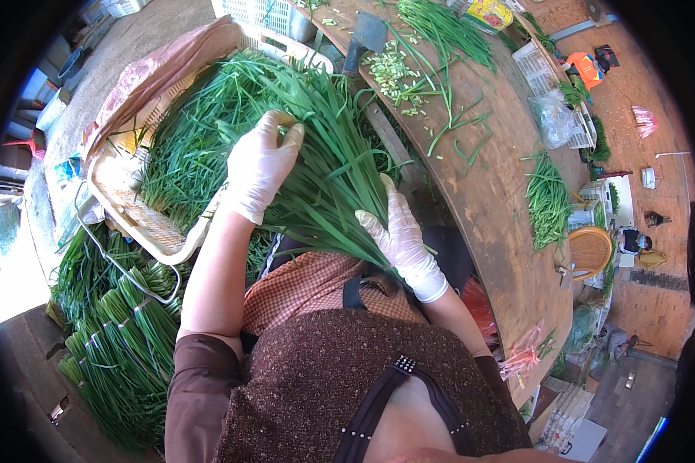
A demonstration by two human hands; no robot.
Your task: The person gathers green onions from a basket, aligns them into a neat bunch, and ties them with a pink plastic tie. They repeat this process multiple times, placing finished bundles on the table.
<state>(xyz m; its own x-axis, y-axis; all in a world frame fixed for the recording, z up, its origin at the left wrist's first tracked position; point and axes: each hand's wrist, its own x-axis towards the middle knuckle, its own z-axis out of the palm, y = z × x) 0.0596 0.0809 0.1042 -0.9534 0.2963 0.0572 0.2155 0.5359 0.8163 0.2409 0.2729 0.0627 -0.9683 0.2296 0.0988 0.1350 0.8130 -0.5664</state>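
A fanned bunch of long green leaves, looking like garlic chives point(336, 168), lies across my lap, its tips pointing away over a basket. My right hand point(404, 240), in a thin white glove, holds the bunch near its stem end, thumb on one side and fingers along the other. Above the leaves on the left is my left hand point(263, 162), gloved too, thumb and forefinger curled towards each other; whether a leaf is pinched between them cannot be told. Loose chives point(191, 139) fill the cream plastic basket point(145, 231) beneath and beyond it.
Tied chive bundles point(121, 335) are stacked at lower left. The curved wooden table point(457, 191) on my right bears a broad metal blade point(370, 32), cut stem pieces point(391, 72) and chive piles point(547, 202). A wicker stool point(589, 253) and people stand farther right.
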